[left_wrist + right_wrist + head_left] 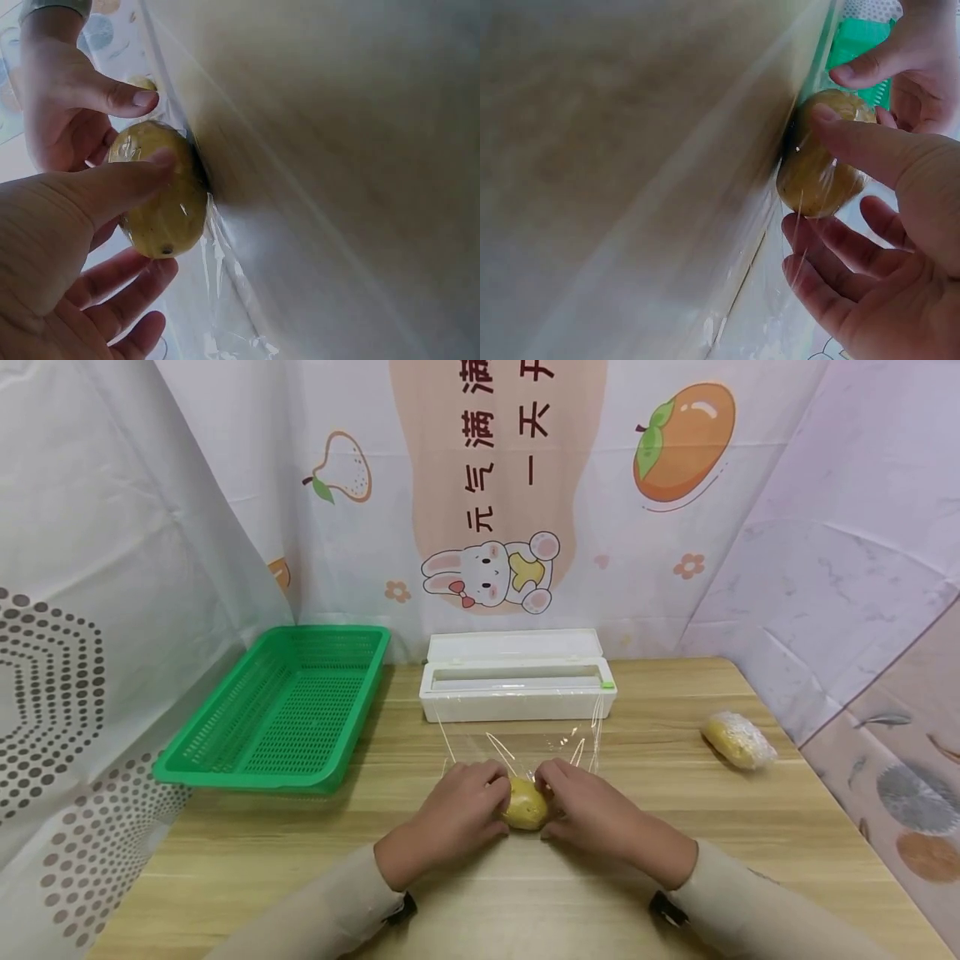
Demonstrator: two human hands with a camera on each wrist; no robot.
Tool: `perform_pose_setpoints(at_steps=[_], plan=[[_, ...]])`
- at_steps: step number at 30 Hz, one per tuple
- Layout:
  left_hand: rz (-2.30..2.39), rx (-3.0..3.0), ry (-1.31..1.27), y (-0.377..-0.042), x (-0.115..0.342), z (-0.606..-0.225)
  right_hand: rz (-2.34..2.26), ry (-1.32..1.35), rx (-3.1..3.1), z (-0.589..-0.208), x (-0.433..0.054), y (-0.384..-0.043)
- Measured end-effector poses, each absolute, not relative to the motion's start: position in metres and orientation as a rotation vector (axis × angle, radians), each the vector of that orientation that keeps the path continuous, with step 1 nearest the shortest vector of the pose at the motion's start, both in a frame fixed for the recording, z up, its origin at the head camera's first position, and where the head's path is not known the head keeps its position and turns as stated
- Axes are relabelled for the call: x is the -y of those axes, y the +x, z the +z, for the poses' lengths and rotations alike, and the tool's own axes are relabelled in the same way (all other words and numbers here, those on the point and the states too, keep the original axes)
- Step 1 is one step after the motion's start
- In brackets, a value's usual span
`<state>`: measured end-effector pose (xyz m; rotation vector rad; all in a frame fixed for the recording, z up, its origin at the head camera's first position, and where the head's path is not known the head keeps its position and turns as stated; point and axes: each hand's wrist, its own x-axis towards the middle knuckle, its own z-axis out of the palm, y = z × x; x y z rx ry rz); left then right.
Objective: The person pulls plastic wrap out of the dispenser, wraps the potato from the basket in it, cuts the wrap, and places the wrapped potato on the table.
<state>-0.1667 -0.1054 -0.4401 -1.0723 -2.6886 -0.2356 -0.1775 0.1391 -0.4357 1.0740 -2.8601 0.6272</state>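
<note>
A yellow potato [524,806] lies on the wooden table between both hands, with clear plastic wrap [540,745] over its surface. The wrap runs back from it to a white cling film box [517,707] with its lid up. My left hand [465,806] holds the potato's left end; in the left wrist view the thumb [124,184] lies across the film and the fingertips reach the end. From the right, my right hand [596,810] holds the other end, its thumb [866,146] on the wrapped surface in the right wrist view. The potato's underside is hidden.
Over at the right of the table [750,860] lies another potato bundled in film [738,740]. A green plastic basket [247,779] stands at the back left. Behind the box hangs a printed curtain [337,560].
</note>
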Motion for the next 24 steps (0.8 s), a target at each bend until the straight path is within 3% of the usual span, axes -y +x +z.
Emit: perform_pose_setpoints(at_steps=[17, 24], plan=[[-0.527, 2.79, -1.043, -0.182, 0.115, -0.432, 0.862, 1.121, 2.834, -0.427, -0.15, -0.198], [-0.638, 2.797, -1.081, -0.195, 0.119, -0.434, 0.719, 1.237, 2.539, -0.427, -0.145, -0.202]])
